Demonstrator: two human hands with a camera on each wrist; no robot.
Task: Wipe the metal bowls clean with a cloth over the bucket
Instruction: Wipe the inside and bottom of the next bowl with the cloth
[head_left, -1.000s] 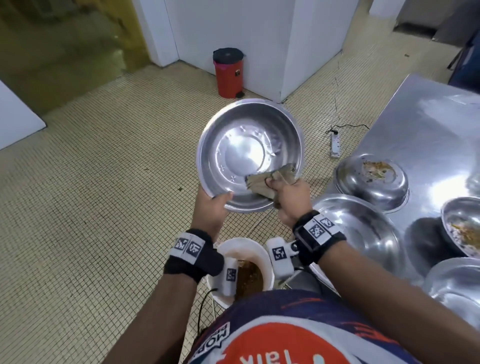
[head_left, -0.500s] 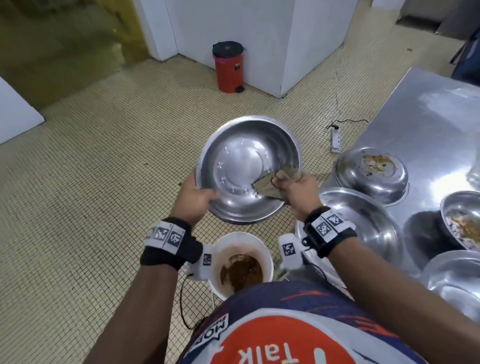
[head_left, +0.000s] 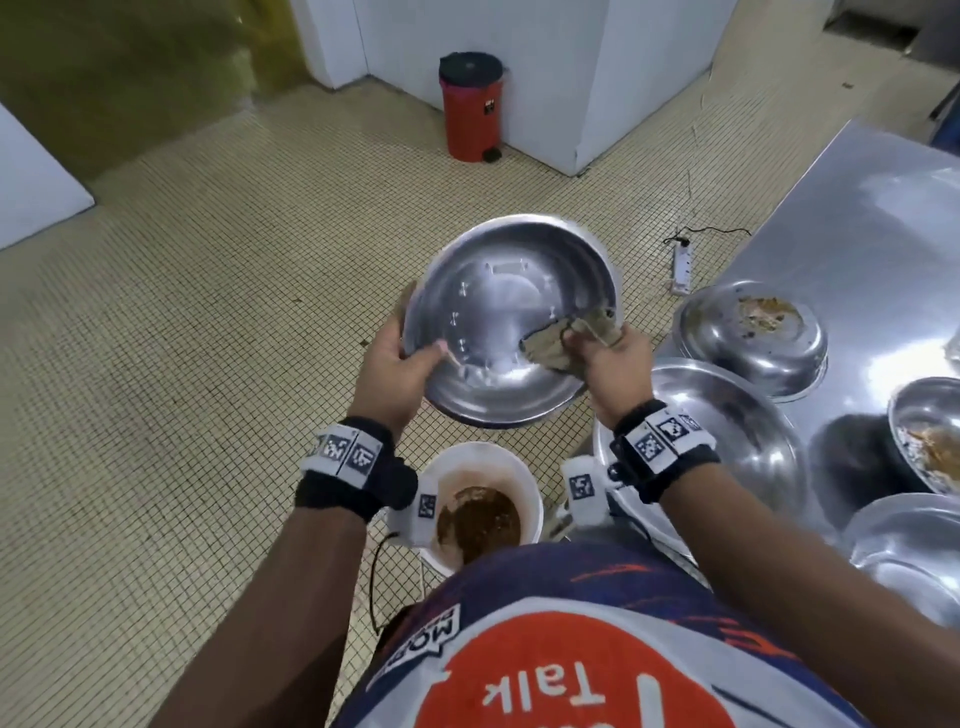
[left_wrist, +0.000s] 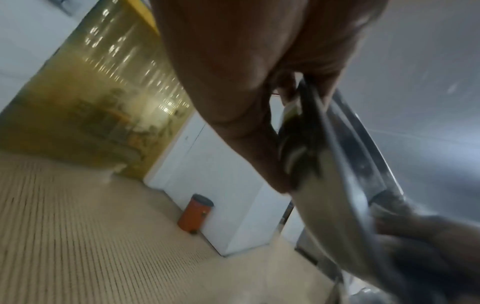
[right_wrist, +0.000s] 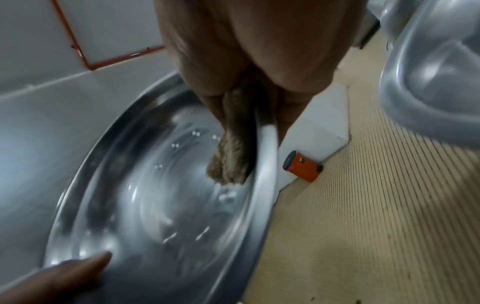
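A large shiny metal bowl (head_left: 498, 322) is held tilted toward me above a white bucket (head_left: 480, 460) of brown slop on the floor. My left hand (head_left: 400, 358) grips its left rim, thumb inside the bowl (right_wrist: 145, 205). My right hand (head_left: 605, 358) clutches a wadded brown cloth (head_left: 566, 338) against the bowl's inner right wall, at the rim. In the right wrist view the cloth (right_wrist: 230, 164) hangs from my fingers onto the bowl's inside. The left wrist view shows the bowl's rim (left_wrist: 335, 156) edge-on under my left hand (left_wrist: 293, 88).
A steel table (head_left: 852, 244) on the right carries several more bowls: an upturned dirty one (head_left: 750, 338), a big one (head_left: 727, 436) by my right wrist, and soiled ones (head_left: 930, 431) at the far right. A red pedal bin (head_left: 470, 106) and a power strip (head_left: 681, 267) are on the tiled floor.
The bowl has come down and nearer, and my left hand has shifted from its bottom edge round to the left rim. My right hand keeps the cloth at the right rim.
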